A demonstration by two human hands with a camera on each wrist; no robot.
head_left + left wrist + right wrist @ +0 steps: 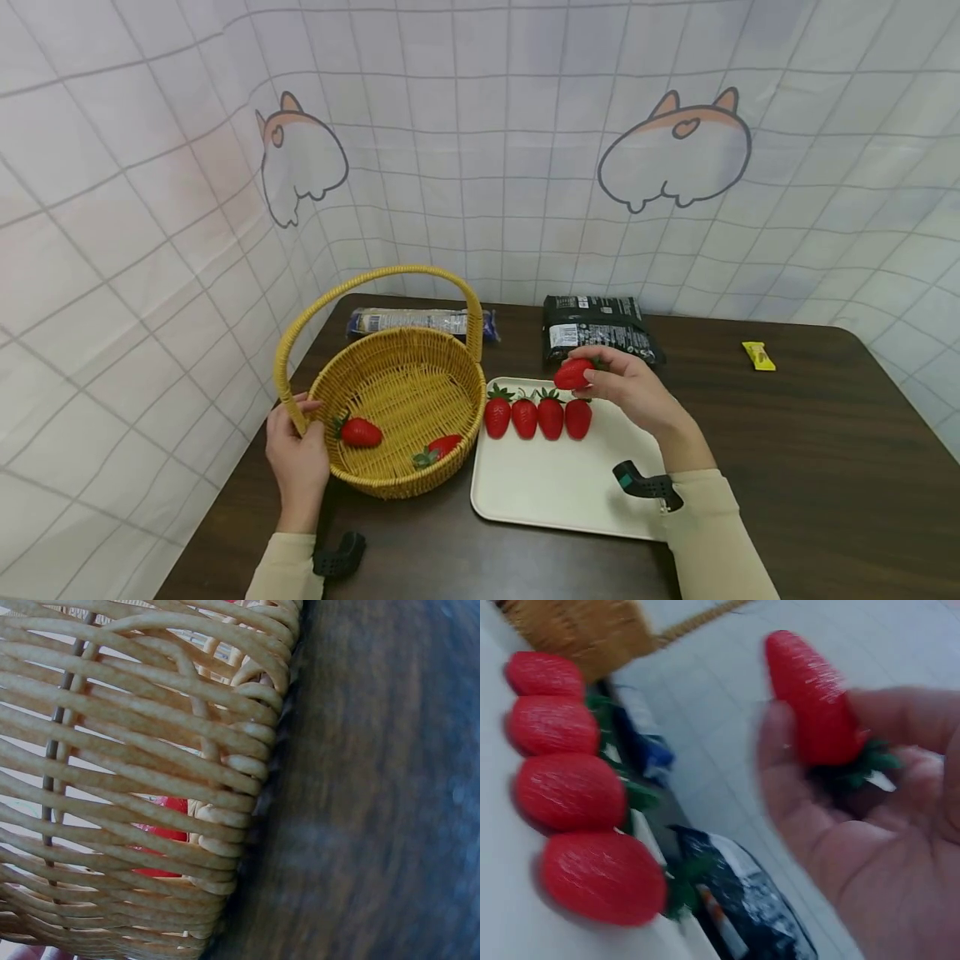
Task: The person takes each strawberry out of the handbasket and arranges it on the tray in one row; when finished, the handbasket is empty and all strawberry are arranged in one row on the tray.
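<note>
My right hand [630,392] pinches a red strawberry [573,374] between thumb and fingers, above the far edge of a cream tray [555,492]. In the right wrist view, the green leaves of the held strawberry [810,701] face my palm. Several strawberries [551,417] lie side by side in a row along the tray's far left part, leaves pointing away. My left hand [297,458] grips the yellow wicker basket [405,383] at its left rim, by the foot of the handle. Two strawberries [361,432] lie inside the basket. The left wrist view shows mostly the basket's woven side [135,765].
Behind the basket lies a long blue-and-clear package [408,321]. A black package [596,321] sits behind the tray. One small yellow packet [759,356] is at the far right of the dark wooden table [810,467]. A checked white curtain [487,167] hangs behind.
</note>
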